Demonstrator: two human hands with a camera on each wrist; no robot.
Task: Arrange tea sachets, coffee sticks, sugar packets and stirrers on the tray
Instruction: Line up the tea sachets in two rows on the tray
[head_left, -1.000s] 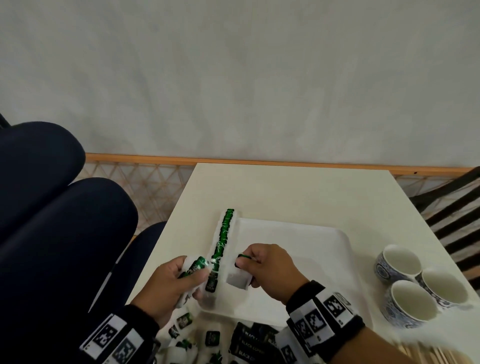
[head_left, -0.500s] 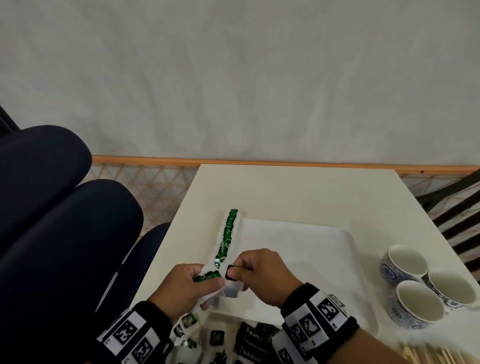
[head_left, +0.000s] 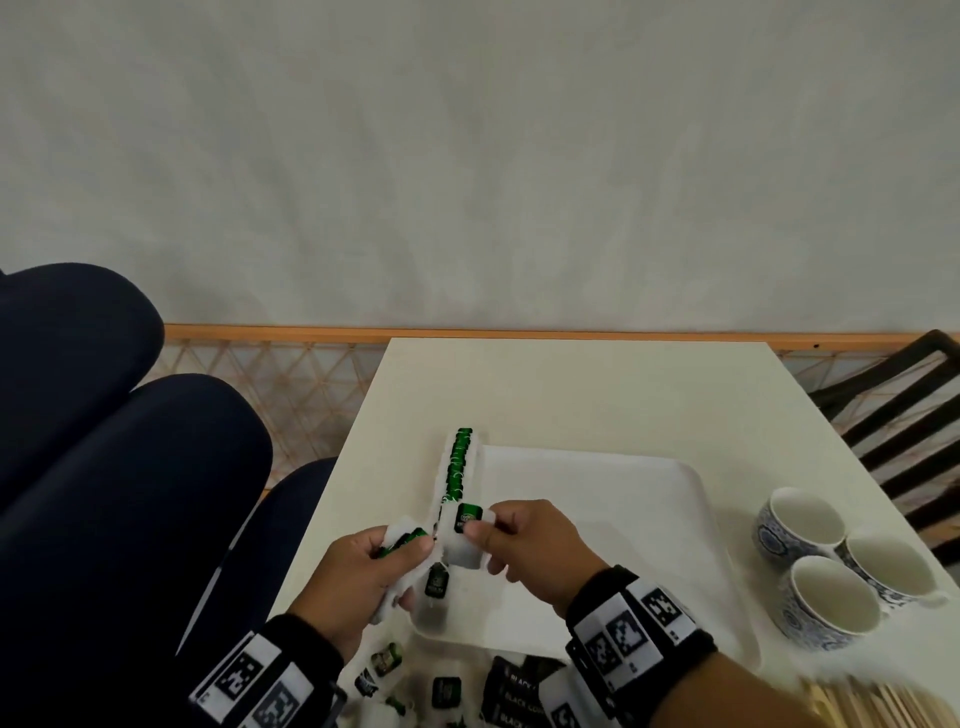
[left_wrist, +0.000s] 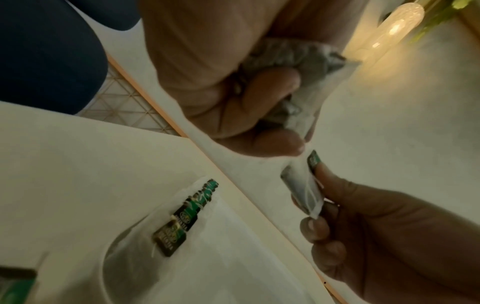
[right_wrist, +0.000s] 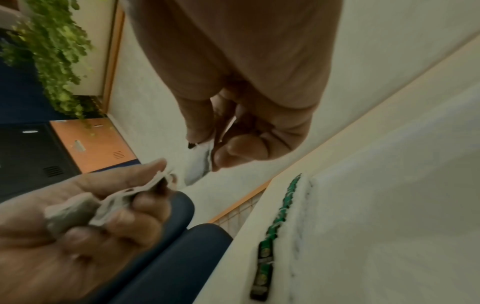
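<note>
The right hand has just drawn one tea sachet out of the bunch clutched in the curled left hand, thumb and fingertips pinching it above the tray's left edge. It lines up with the row of sachets there, so probably the row grows next.
</note>
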